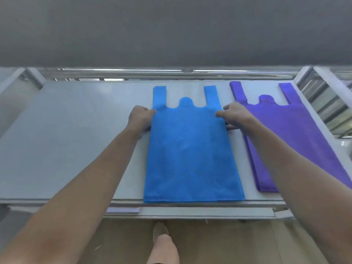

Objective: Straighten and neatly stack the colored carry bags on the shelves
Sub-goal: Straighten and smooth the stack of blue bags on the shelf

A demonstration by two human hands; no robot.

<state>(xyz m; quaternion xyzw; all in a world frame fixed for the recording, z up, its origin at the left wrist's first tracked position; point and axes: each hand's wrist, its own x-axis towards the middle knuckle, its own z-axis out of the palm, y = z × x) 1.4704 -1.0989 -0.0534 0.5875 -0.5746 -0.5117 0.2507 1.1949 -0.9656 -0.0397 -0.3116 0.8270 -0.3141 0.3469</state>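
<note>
Blue bag stack (190,149) lies with edges gripped by left hand (140,117) and right hand (234,116) fingers (222,113); shelf label (122,210) unreadable.

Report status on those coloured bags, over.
Left grip and right grip holding blue bag by its side edges, below the handles. Bag flat on shelf. Purple stack alongside, apart; nothing in the way.

Two hands, two bag piles, one shelf.

Two bare hands are out: one left hand (141,117) and one right hand (235,115). One blue pile (192,149) lies between them, and one purple pile (297,130) lies just beyond the right hand. The bags in each pile are too close-layered to count. Each top bag shows two handles. One shelf (76,130) lies under both hands, and one foot (160,231) shows below them.
</note>
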